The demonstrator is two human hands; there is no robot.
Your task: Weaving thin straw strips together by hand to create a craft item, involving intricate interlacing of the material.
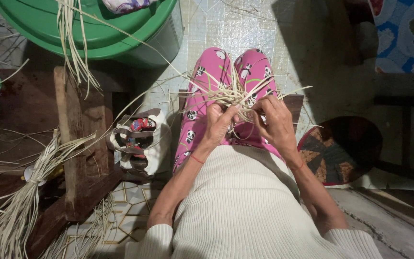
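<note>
I look down at my lap in pink patterned trousers (207, 72) and a cream ribbed sweater (245, 206). My left hand (219, 122) and my right hand (274, 120) are both closed on a small tangle of pale woven straw strips (233, 93) held above my knees. Loose strip ends stick out in all directions from it. One long strip runs from the tangle up and left toward the green tub (97, 29). A thin red thread circles each wrist.
The green tub stands at the top left with straw strands hanging over it. A wooden bench (80, 144) is at the left, with a tied straw bundle (20, 206) beside it. A white bag (142, 139) sits by my left leg. A round patchwork cushion (341, 148) lies at the right.
</note>
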